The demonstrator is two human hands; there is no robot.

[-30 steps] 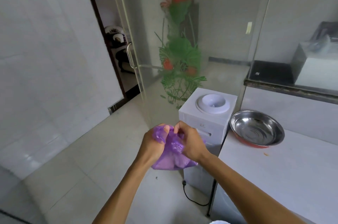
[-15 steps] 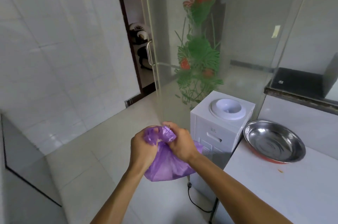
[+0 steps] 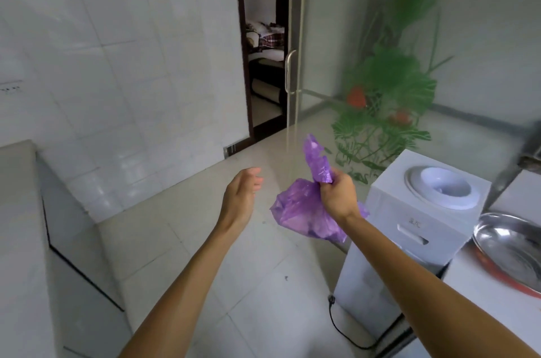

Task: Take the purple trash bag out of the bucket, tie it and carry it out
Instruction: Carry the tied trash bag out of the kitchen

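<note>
The purple trash bag [image 3: 301,211] hangs in mid-air in front of me, small and crumpled, with a twisted end sticking up above the fist that holds it. My right hand [image 3: 338,195] is shut around the bag's neck. My left hand [image 3: 241,196] floats a short way to the left of the bag, holding nothing, fingers loosely curled and apart. No bucket is in view.
A white water dispenser [image 3: 421,220] stands at right, its black cord on the tiled floor. A steel bowl [image 3: 509,246] rests on the white counter beside it. A glass sliding door with a flower print [image 3: 389,88] and metal handle stands ahead; the doorway [image 3: 265,65] left of it is open.
My left hand has let go of the bag and moved left. The bag's end now sticks up from my right fist. The view has turned left toward the doorway.
</note>
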